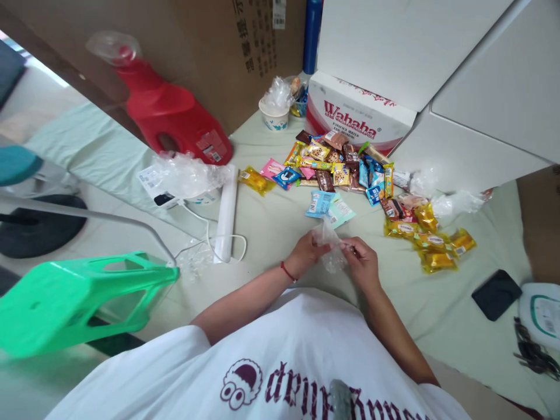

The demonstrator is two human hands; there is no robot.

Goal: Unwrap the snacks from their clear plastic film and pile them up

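My left hand [306, 252] and my right hand [361, 262] both pinch a small clear plastic bag [329, 240] held just above the pale green sheet [271, 221]. A red cord circles my left wrist. Beyond the bag lies a pile of wrapped snacks [336, 166] in many colours. Two light blue packets [328, 207] lie closest to my hands. Several yellow packets [431, 242] are spread to the right of my right hand.
A Wahaha carton [356, 119] and white boxes [481, 87] stand behind the snacks. A red jug [175, 116], crumpled clear plastic [188, 175], a white power strip [226, 213] and a green stool [83, 297] are on the left. A black phone [496, 294] lies at right.
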